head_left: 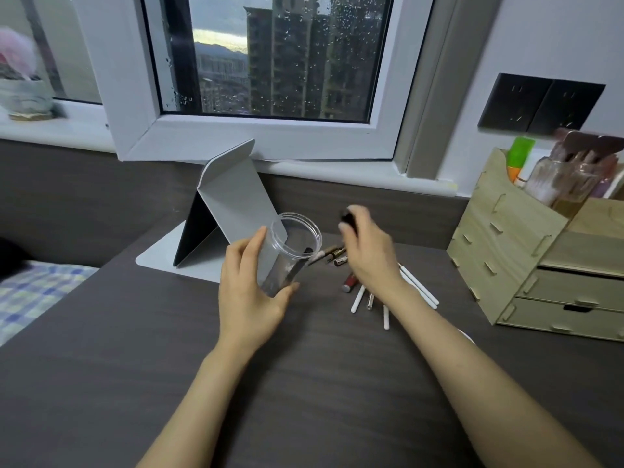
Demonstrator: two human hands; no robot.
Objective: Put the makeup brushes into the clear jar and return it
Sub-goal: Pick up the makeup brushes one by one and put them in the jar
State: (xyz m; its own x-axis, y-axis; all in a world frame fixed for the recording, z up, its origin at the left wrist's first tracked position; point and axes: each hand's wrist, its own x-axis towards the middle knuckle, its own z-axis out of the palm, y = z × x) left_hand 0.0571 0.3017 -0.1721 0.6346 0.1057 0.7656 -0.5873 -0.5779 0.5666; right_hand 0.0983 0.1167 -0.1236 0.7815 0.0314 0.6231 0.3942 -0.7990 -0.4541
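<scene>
Left hand: the left hand is wrapping around the clear jar at the centre of the frame, fingers behind the wall and thumb in front, tilting its open mouth up and to the right.
Right hand: the right hand is clenching around a dark-tipped brush, right of centre, just beside the jar's rim; motion blur is hiding the exact grip.
Clear jar: it is leaning, not standing upright, and whether its base is touching the bench is hard to tell. Dark shapes are showing through the wall; whether they are inside or behind is unclear.
Loose brushes: a scatter of makeup brushes with white and metallic handles is lying on the bench under and below the right hand.
Surroundings: a folded grey stand is standing behind the jar, at upper centre. A wooden organiser with drawers is sitting at the right edge, another brush-filled holder in its top.
Step in hand: likely loading brushes into the jar, early on, since most are lying outside it.
Next move: probably steering the held brush handle-first into the mouth, keeping the jar steady.
</scene>
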